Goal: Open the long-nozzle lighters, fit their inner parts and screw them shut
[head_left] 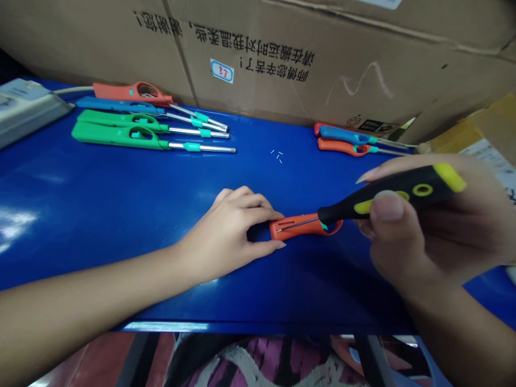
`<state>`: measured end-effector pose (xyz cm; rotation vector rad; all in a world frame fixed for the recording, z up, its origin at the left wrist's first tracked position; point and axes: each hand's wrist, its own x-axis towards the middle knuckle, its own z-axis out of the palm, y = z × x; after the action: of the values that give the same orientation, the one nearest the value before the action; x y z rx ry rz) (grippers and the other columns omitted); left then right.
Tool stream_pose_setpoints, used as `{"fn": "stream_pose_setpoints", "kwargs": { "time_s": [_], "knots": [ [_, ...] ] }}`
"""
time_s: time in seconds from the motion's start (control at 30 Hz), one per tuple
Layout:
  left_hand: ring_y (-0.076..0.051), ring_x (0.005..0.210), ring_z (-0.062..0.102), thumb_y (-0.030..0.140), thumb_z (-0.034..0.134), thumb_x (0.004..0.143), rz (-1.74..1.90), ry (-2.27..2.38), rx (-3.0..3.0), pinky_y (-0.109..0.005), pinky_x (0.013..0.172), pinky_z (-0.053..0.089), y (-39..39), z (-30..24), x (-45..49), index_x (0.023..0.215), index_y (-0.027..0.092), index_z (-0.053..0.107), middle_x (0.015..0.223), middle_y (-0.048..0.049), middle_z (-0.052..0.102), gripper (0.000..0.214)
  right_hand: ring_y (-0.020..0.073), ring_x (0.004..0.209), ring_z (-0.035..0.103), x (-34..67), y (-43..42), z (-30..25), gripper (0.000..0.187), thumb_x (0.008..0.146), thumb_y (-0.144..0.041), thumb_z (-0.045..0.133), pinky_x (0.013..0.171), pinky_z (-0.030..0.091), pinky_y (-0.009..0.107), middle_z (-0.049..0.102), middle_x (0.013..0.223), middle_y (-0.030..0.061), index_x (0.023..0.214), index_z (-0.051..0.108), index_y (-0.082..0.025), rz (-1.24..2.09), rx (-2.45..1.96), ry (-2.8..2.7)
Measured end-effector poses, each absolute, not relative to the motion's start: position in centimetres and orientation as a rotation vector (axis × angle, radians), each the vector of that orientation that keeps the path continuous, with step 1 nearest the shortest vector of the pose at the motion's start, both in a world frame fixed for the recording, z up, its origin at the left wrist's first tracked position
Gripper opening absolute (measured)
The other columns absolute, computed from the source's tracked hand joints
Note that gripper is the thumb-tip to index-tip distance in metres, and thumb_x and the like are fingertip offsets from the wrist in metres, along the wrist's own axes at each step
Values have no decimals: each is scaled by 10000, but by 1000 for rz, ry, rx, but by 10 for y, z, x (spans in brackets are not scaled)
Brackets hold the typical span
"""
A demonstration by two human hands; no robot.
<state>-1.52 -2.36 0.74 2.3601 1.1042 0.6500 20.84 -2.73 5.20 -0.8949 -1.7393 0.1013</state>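
Note:
An orange long-nosed lighter [300, 226] lies on the blue table [121, 215] in front of me. My left hand [231, 231] pinches the lighter's handle end between thumb and fingers. My right hand [423, 231] is closed round a screwdriver [387, 201] with a black and yellow handle. Its thin metal shaft points left and its tip rests on the orange lighter's body.
Several lighters [141, 121] in orange, blue and green lie side by side at the back left. Two more lighters [350, 140], blue and orange, lie at the back right. Cardboard boxes [302, 54] wall off the back. A grey box [24, 105] sits far left. Tiny white bits [277, 156] lie mid-table.

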Motion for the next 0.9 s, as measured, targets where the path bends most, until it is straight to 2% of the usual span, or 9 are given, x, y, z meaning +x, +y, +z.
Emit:
{"fn": "stream_pose_setpoints", "kwargs": {
  "time_s": [0.3, 0.43, 0.77, 0.83, 0.9],
  "knots": [
    [-208, 973, 599, 392, 781, 859, 652, 1098, 2364, -351, 815, 337, -23, 8, -15, 1086, 242, 740, 1052, -1, 730, 275, 131, 676, 651, 210, -29, 55, 217, 824, -241, 726, 608, 568, 304, 719, 879, -22, 1040, 751, -252, 118, -868, -1823],
    [-215, 975, 597, 403, 762, 872, 643, 1103, 2365, -356, 816, 342, -23, 7, -15, 1097, 243, 739, 1061, -17, 733, 277, 146, 667, 644, 214, -27, 57, 251, 827, -235, 713, 615, 584, 322, 721, 895, -24, 1072, 745, -278, 106, -857, -1913],
    [-205, 966, 593, 378, 774, 865, 662, 1101, 2356, -360, 832, 348, -24, 6, -14, 1100, 244, 744, 1044, 1, 727, 272, 161, 605, 630, 212, -28, 59, 277, 818, -265, 737, 546, 565, 355, 715, 845, -33, 1094, 742, -292, 196, -829, -1895],
    [-206, 966, 592, 382, 772, 866, 663, 1102, 2357, -360, 834, 350, -24, 6, -14, 1099, 243, 746, 1043, 0, 726, 272, 178, 694, 658, 211, -27, 59, 299, 809, -252, 743, 631, 599, 369, 716, 860, -22, 1106, 749, -290, 178, -808, -1925],
    [-208, 971, 592, 386, 771, 867, 665, 1100, 2358, -362, 839, 351, -24, 6, -14, 1102, 242, 746, 1052, -3, 725, 277, 224, 894, 696, 209, -25, 59, 317, 824, -230, 720, 767, 629, 405, 739, 949, 2, 1134, 755, -289, 183, -829, -1911]
  ]
}}
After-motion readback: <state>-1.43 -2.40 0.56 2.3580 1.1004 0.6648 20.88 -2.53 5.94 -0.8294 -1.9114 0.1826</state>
